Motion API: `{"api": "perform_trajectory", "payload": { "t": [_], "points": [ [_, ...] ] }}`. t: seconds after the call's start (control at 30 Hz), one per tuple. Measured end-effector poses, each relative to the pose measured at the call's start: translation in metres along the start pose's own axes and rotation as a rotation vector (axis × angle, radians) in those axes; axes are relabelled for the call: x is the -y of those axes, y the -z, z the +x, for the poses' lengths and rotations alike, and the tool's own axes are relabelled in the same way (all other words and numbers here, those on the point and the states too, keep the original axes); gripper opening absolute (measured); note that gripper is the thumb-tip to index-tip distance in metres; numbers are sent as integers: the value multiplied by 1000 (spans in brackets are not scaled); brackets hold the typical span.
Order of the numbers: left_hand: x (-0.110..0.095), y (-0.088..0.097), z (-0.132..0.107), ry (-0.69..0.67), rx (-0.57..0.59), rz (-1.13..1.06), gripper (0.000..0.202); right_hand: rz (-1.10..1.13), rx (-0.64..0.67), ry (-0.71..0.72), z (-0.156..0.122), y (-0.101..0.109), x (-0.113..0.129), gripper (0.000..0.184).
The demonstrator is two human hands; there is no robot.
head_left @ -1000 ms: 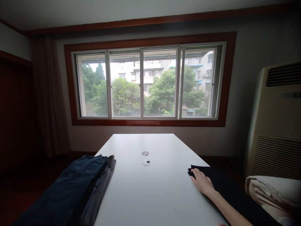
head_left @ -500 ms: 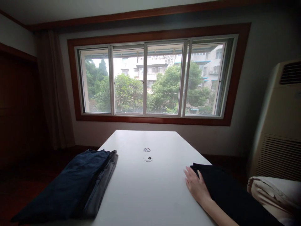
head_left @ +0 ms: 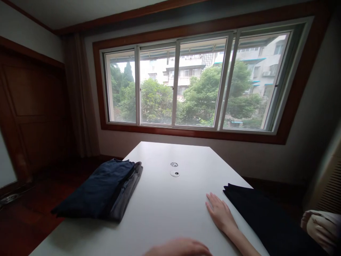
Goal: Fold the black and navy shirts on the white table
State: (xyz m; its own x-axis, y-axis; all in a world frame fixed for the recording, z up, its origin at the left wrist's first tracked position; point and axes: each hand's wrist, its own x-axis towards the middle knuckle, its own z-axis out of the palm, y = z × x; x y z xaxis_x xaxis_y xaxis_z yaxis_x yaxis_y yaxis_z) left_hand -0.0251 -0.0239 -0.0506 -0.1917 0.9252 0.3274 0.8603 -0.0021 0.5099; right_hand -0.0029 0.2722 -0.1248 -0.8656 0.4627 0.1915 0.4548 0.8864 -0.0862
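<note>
My right hand [head_left: 220, 213] lies flat and open on the white table [head_left: 165, 202], its fingers stretched out, just left of a folded black garment [head_left: 263, 217] at the table's right edge. It holds nothing and sits apart from the cloth by a narrow gap. My left hand [head_left: 179, 248] shows only as a blurred strip at the bottom edge, and its fingers cannot be made out. Dark blue folded trousers [head_left: 99, 188] rest on a grey folded garment [head_left: 126, 195] at the table's left side.
Two round cable-hole covers [head_left: 174, 169] sit mid-table. A wide window [head_left: 197, 81] fills the far wall. A wooden door or cabinet [head_left: 29, 106] stands left. A beige bundle [head_left: 321, 224] lies at the lower right, beside a standing air conditioner [head_left: 330, 185].
My right hand has slid left off the black garment onto bare table. My left hand has come in at the bottom edge. The view has swung left.
</note>
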Motion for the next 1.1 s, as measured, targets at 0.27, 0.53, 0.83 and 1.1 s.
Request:
{"api": "perform_trajectory", "payload": {
  "t": [0.27, 0.53, 0.83, 1.1],
  "points": [
    [143, 177, -40, 885, -319, 692, 42, 28, -36, 2, 1, -2, -1, 58],
    [204, 211, -75, 1227, -278, 621, 28, 43, -54, -3, 0, -1, -1, 58],
    [227, 242, -113, 1378, -476, 554, 37, 52, -70, -6, 0, -2, -1, 55],
    [213, 216, -100, 1130, -322, 612, 38, 35, -56, -16, 0, 0, 0, 56]
  ]
}}
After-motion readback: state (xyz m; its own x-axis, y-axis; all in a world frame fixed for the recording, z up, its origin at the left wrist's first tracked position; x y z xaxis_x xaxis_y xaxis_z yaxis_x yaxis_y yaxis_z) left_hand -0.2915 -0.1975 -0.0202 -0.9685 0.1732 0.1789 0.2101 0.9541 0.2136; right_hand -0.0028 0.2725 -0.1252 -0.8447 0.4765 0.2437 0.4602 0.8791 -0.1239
